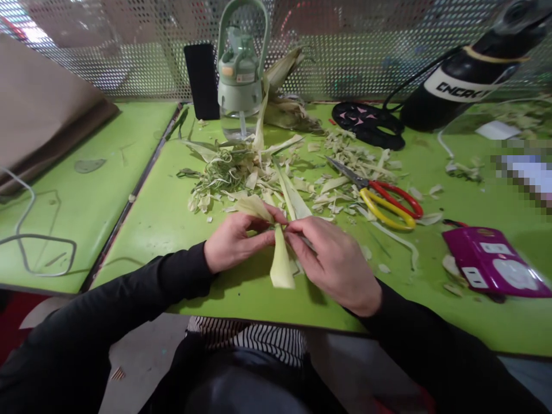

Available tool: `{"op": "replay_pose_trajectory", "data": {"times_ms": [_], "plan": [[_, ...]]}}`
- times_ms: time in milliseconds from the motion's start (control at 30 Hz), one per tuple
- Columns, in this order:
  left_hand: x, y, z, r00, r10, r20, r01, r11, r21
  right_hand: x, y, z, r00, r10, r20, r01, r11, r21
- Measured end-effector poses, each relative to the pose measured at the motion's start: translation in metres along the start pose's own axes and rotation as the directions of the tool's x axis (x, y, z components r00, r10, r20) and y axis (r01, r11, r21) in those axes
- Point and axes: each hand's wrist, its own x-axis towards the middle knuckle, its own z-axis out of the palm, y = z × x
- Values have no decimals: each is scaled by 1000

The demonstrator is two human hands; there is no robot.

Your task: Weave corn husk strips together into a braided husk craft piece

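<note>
One pale husk strip (282, 265) sits mid-dial, and we've got our left hand (235, 241) and right hand (334, 259) pinched nearly closed on it, broad end pointing to six o'clock, scissors (390, 208) at two, scraps (230, 171) at eleven!

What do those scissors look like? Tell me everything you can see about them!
The scissors have one red handle, one yellow handle and dark, metal-looking blades that look closed or nearly so. They lie on the green table among pale, leafy scraps, beyond and to the right of the person's right hand. The tips point away from the person and leftward, the handles back toward the right. No hand touches them.
</note>
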Motion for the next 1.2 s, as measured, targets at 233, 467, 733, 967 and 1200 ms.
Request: {"op": "replay_pose_trajectory", "data": {"times_ms": [233, 467, 733, 967, 1200], "plan": [[8, 15, -15, 970, 56, 236, -97, 981, 167, 3, 1, -19, 926, 58, 373, -166, 950, 264], [8, 22, -20, 935, 143, 324, -110, 987, -120, 6, 1, -30, 891, -67, 448, -232, 782, 578], [10, 10, -20, 950, 67, 306, 64, 915, -399, 6, 10, -30, 983, -91, 163, -8, 851, 525], [8, 6, -22, 944, 109, 313, 25, 918, -395, 8, 14, -25, 992, -114, -44, 119, 982, 144], [13, 5, -21, 960, 21, 278, 21, 989, -148, 8, 16, -16, 991, -113, 64, 104, 986, 133]]}}
